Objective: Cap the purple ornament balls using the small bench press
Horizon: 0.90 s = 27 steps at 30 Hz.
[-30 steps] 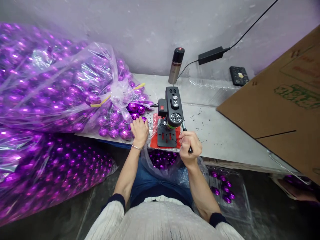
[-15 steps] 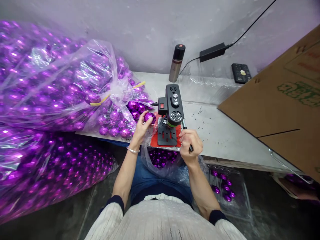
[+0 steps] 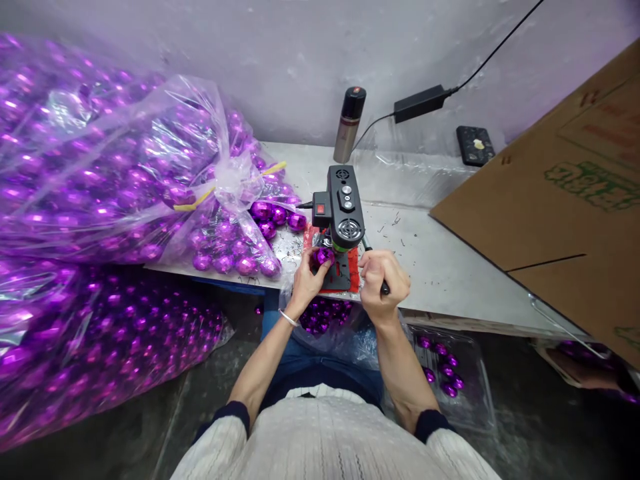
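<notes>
A shiny purple ball (image 3: 324,257) with a faceted surface is pinched in my left hand (image 3: 307,283), just left of the head of a small black bench drill press (image 3: 345,207). The press has a red switch and stands on a red sheet (image 3: 355,270). My right hand (image 3: 384,283) is closed around the press's black-tipped lever (image 3: 385,289), on its right side. Several loose purple balls (image 3: 267,230) lie on the table behind my left hand. Below the table edge, an open clear bag (image 3: 345,333) over my lap holds many more balls.
Big clear bags of purple balls (image 3: 100,173) fill the left. A dark-capped bottle (image 3: 346,127), a black power adapter (image 3: 420,104) and a black phone-like object (image 3: 475,145) are at the back. A cardboard box (image 3: 550,220) stands right; a clear tray (image 3: 465,407) with balls sits below the table.
My left hand has moved right with the purple ball, from beside the loose balls to the drill press. My right hand stays on the lever. The view has shifted slightly.
</notes>
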Tool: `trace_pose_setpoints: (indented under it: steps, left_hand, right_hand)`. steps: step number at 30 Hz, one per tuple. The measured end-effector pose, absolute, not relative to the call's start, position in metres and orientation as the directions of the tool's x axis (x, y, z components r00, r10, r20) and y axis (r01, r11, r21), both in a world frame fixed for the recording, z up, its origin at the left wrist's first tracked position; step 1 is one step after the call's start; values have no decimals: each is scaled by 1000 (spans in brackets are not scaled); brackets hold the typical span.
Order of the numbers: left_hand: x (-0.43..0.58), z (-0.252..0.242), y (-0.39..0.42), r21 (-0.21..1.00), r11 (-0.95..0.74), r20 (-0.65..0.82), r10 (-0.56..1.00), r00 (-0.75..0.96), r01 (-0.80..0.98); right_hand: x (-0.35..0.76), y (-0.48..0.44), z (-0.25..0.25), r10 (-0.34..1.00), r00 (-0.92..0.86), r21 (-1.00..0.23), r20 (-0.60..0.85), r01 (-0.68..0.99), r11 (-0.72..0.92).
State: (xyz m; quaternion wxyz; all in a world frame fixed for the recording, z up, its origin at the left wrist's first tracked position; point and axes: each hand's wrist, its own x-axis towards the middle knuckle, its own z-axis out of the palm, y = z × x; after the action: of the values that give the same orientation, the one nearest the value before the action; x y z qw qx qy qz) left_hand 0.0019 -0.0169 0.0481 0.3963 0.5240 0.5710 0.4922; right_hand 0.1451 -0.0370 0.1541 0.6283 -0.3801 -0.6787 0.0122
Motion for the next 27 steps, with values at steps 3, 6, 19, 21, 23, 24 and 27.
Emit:
trace_pose_setpoints:
  steps: [3, 6, 19, 21, 23, 24, 27]
  left_hand:
    - [5, 47, -17, 945, -62, 111, 984, -136, 321]
    - [5, 35, -14, 927, -114, 169, 978, -125, 358]
    - [-3, 8, -8, 790, -410, 407, 907, 109, 455]
    - [-4, 9, -8, 785, -414, 404, 906, 124, 461]
    - [-5, 10, -8, 781, -429, 411, 900, 144, 454]
    - [-6, 11, -8, 782, -436, 415, 897, 151, 446]
    - [-7, 12, -8, 787, -441, 413, 896, 162, 431]
  right_hand:
    - [146, -38, 155, 526, 62, -480, 848, 512, 713]
    - [146, -38, 154, 518, 48, -464, 854, 521, 716]
    - [150, -42, 143, 524, 21, -450, 852, 541, 711]
    - [150, -42, 140, 520, 29, -452, 854, 535, 714]
    - [150, -42, 137, 516, 38, -455, 856, 528, 717]
    - [150, -42, 136, 512, 42, -455, 858, 525, 719]
    - [149, -43, 131, 507, 59, -460, 860, 521, 719]
